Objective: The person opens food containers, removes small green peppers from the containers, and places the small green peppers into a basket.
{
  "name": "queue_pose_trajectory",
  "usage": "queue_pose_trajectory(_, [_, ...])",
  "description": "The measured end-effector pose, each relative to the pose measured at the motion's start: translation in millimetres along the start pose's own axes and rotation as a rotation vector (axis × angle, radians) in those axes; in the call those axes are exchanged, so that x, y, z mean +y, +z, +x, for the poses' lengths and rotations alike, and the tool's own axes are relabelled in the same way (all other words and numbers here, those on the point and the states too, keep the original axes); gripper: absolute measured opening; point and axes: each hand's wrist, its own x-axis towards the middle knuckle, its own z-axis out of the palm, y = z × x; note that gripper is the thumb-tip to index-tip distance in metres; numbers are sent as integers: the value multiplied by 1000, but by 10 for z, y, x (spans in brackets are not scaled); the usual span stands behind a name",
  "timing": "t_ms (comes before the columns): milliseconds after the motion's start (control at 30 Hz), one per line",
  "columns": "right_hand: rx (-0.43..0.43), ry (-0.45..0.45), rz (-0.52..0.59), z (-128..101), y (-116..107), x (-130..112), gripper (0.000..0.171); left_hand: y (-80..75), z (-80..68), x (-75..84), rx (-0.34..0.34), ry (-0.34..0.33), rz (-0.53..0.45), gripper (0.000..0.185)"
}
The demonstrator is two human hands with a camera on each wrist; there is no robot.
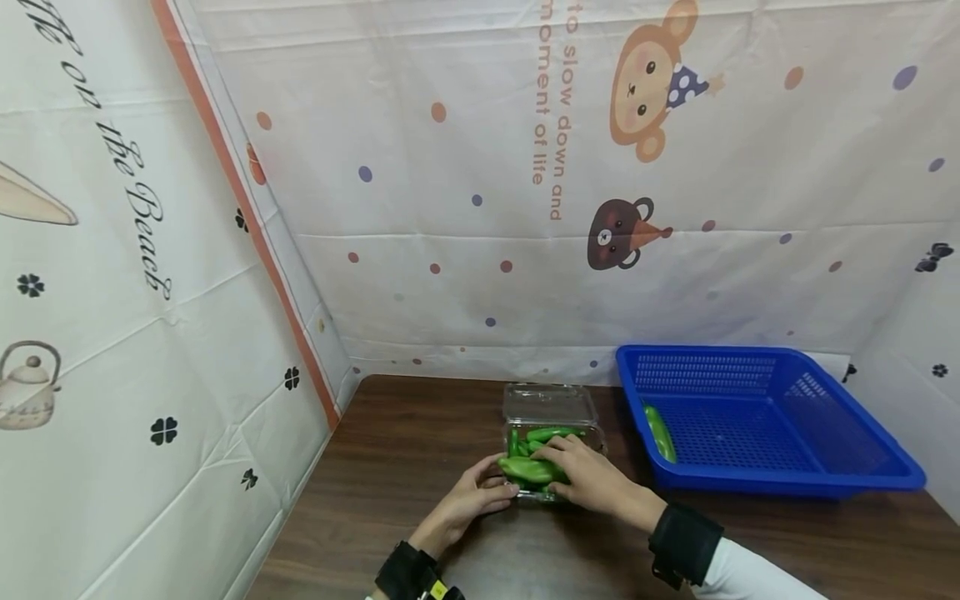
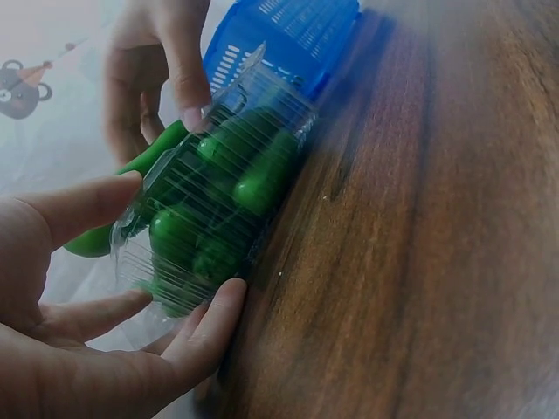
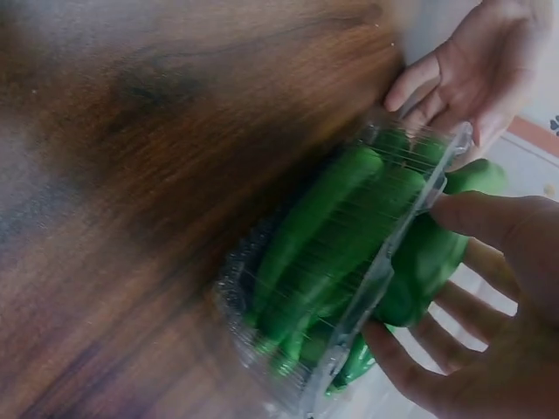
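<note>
- Black wristbands [image 1: 686,546] sit nearest; the left hand [image 1: 467,502] pinches the clear box [image 1: 551,406] at its left end, the right hand [image 1: 594,482] curls around a large green pepper [image 1: 527,468].
- It lies atop other peppers [image 1: 552,433] in the box, left of the blue basket [image 1: 757,480].
- Probably light, firm, slick: best gripped mid-body; thin box walls may flex.

See a dark brown, wood-grained worktop [image 1: 435,425], bearing directly an open, clear plastic box [image 1: 551,406] and, just beside it to the right, a slotted blue basket [image 1: 750,433].
</note>
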Motion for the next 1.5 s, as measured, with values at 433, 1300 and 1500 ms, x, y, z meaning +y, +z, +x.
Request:
queue_pose_trajectory(433, [59, 9, -8, 0, 47, -38, 43, -35, -19, 17, 0, -7, -12, 77])
queue_pose_trajectory(1300, [185, 115, -40, 0, -383, 12, 45, 17, -10, -31, 19, 13, 12, 77])
queue_pose_trajectory(1500, [246, 120, -63, -13, -491, 61, 46, 3, -11, -9, 6, -1, 19, 79])
